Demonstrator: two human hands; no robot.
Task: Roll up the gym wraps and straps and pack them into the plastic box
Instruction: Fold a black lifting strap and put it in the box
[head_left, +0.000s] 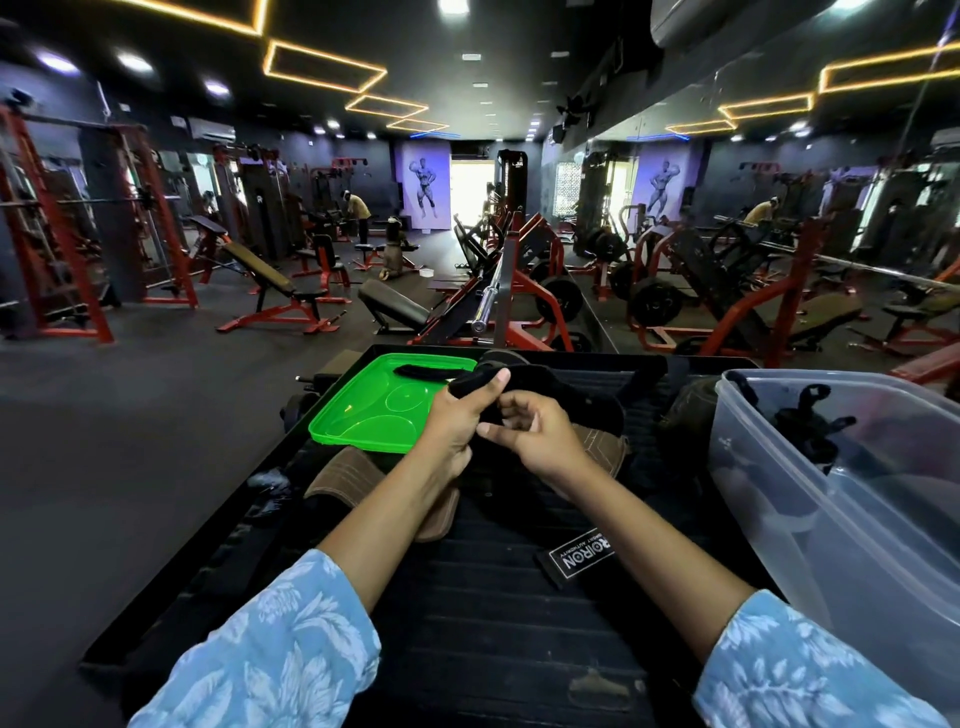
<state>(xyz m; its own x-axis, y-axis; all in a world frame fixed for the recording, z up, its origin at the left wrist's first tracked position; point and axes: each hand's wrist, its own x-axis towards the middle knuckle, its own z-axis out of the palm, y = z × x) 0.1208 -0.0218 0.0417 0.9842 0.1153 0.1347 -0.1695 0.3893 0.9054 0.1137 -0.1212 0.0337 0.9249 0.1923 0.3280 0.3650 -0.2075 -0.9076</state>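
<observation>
The clear box (852, 499) at 3 o'clock holds black straps (802, 421). The green lid (363, 415) at 11 carries one strap (423, 371). On the black table (467, 623), both hands pinch a black wrap (524, 384): left hand (457, 415), right hand (535, 431). Brown pads (353, 478) lie beneath. Gym machines fill the room.

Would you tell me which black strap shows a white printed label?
The flat black strap nearest the camera, between the forearms; the one on the green lid shows no label.
</observation>
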